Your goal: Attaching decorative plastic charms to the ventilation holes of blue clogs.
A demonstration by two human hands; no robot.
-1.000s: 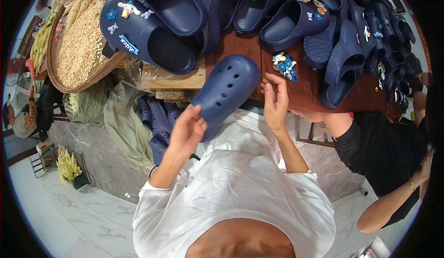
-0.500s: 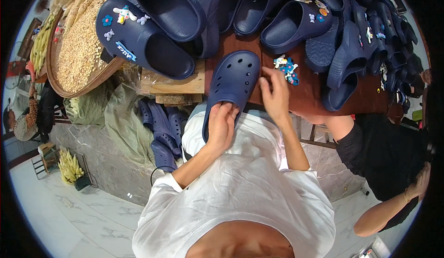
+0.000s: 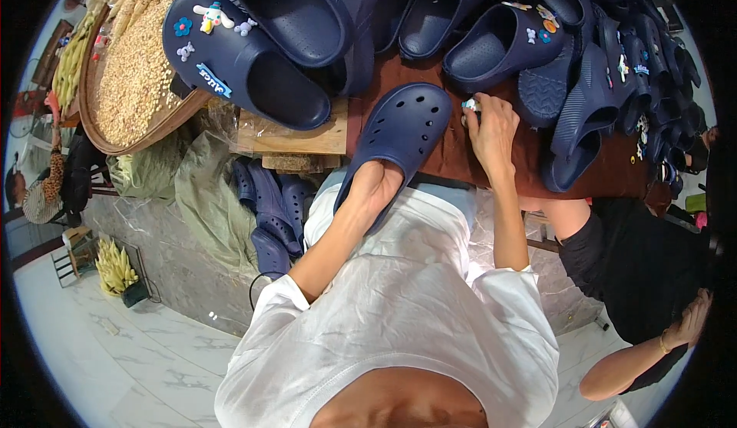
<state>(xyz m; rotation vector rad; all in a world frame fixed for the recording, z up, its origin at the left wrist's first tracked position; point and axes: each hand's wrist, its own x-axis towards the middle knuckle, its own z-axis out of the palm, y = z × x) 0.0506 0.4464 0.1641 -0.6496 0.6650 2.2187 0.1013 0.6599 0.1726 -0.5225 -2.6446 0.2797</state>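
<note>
A plain navy clog (image 3: 401, 127) with vent holes points away from me, its toe over the brown cloth (image 3: 461, 152) and its heel near my lap. My left hand (image 3: 375, 186) is pushed into its opening and holds it; the fingertips are hidden inside. To the right of the toe, my right hand (image 3: 495, 138) bends down over small shoe charms, fingers curled and closed. A white charm (image 3: 470, 105) shows at the fingertips, and the hand covers the other charms.
Navy clogs decorated with charms (image 3: 246, 56) crowd the far side and right of the table. A round basket (image 3: 146, 140) of pale kernels stands at left, beside a wooden board (image 3: 307, 132). More plain clogs (image 3: 272, 213) hang lower left. Another person's arm (image 3: 629, 363) is at right.
My right hand has moved right from beside the clog's toe onto the charms, covering them. My left hand has slid deeper into the clog. The view has shifted slightly.
</note>
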